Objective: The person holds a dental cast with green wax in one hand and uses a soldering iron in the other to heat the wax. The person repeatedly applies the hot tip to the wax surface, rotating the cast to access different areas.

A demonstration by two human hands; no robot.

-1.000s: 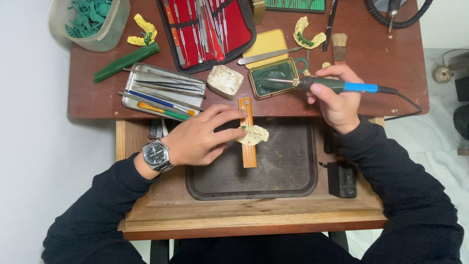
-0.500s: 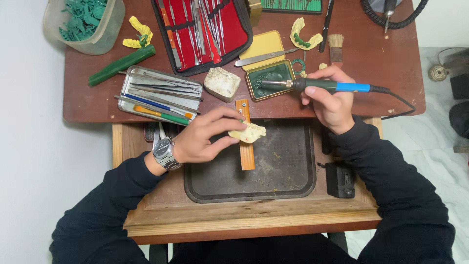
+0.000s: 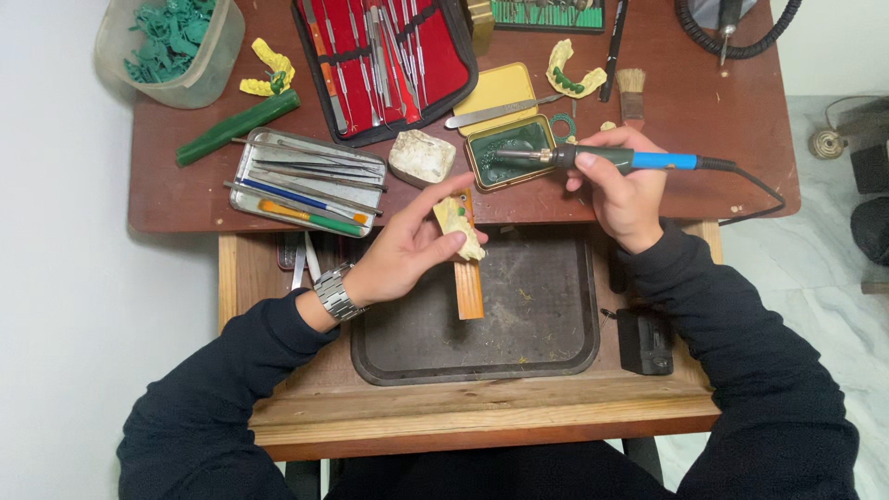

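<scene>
1. Head view, left side: the left hand (image 3: 407, 252) pinches a small pale yellow dental cast (image 3: 460, 228) between thumb and fingers, holding it over the top end of a narrow wooden block (image 3: 469, 278) that lies on the dark tray (image 3: 556, 356). To work well here, I judge the cast should rest against the block so it cannot wobble, with the fingertips kept off the surface to be waxed.

2. Head view, right side: the right hand (image 3: 622, 185) grips an electric wax tool (image 3: 619, 160) with a blue handle like a pen. Its metal tip sits in the green wax of the small open tin (image 3: 507, 152), just beyond the table edge. A light grip near the front gives control; I would pick up only a little wax, so none drips on the way across.

3. Head view, surroundings: a red instrument case (image 3: 389, 56), a metal tool tray (image 3: 306, 183) and a lump of plaster (image 3: 421, 156) lie close by. The cord should stay clear of them.
</scene>
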